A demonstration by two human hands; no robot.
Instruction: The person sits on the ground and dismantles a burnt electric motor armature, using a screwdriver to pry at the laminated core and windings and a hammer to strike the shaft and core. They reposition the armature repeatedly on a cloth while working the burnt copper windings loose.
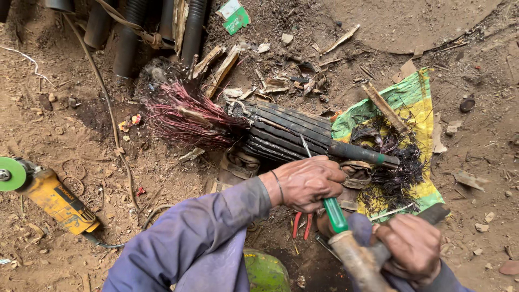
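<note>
Leftmost, on the dirt floor (65, 135): a yellow angle grinder (51, 200) with a green disc (11, 174), its cable running off toward the sleeve.

Next, upper left: dark ribbed hoses (130, 32) lying side by side, bound with a strip of cloth.

Centre: a black slotted motor core (286, 132) lying on its side, a splayed brush of reddish copper wire (184, 116) sticking out of its left end. Wood splinters (221, 67) and scraps are scattered just above it.

Left hand (305, 181): fingers curled tight around a green-handled screwdriver (334, 212), whose thin blade reaches up onto the core's slots; a thin bangle sits on the wrist, with a blue-grey sleeve (189, 238) behind it.

Below the hand: red-handled pliers (300, 224) on the ground, partly hidden.

Right hand (413, 246): closed in a fist on the handle of a hammer (359, 262), whose worn head is touching the screwdriver's butt.

Right of the core: a green and yellow woven sack (416, 97) spread flat, bearing a tangle of dark burnt wire (394, 162) and a wooden stick (385, 108).
</note>
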